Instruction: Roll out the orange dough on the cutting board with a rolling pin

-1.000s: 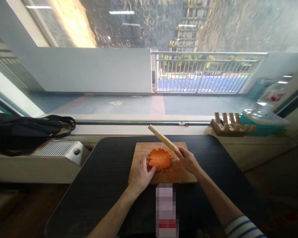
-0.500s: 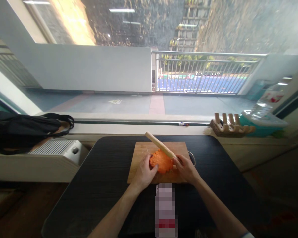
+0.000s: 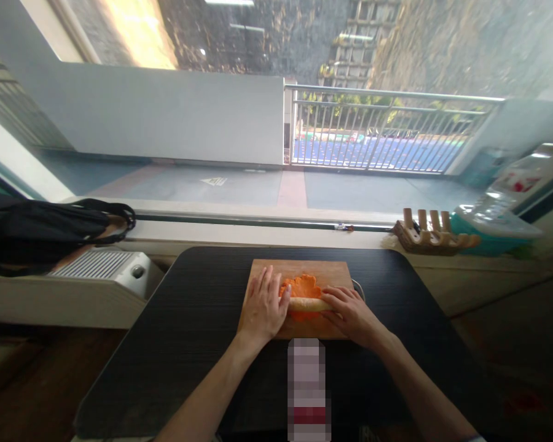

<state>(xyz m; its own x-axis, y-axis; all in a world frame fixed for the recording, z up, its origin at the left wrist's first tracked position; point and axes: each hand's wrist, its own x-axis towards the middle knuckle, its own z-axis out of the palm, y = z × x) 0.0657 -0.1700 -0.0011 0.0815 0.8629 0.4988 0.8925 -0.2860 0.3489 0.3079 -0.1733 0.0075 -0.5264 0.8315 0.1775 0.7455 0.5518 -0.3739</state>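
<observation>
A flattened piece of orange dough (image 3: pixel 303 286), uneven at the edge, lies on a wooden cutting board (image 3: pixel 297 266). Across its near part rests a pale wooden rolling pin (image 3: pixel 306 304), held level from left to right. My left hand (image 3: pixel 263 307) lies over the pin's left end, palm down, with its fingers stretched forward and apart. The fingers of my right hand (image 3: pixel 356 312) bend over the right end, the thumb on the near side. Both ends of the pin are hidden under my hands.
The board is on a black table (image 3: pixel 203 313). A round metal-rimmed item (image 3: pixel 359 288) shows partly behind the board's right edge. On the windowsill are a black bag (image 3: pixel 41 233), a wooden rack-like item (image 3: pixel 428 233), a teal box (image 3: pixel 493 227) and a clear bottle (image 3: pixel 511 181).
The rolling pin has gone from slanting up in my right hand to lying flat across the dough. My left hand has moved off the dough's edge onto the pin's left end.
</observation>
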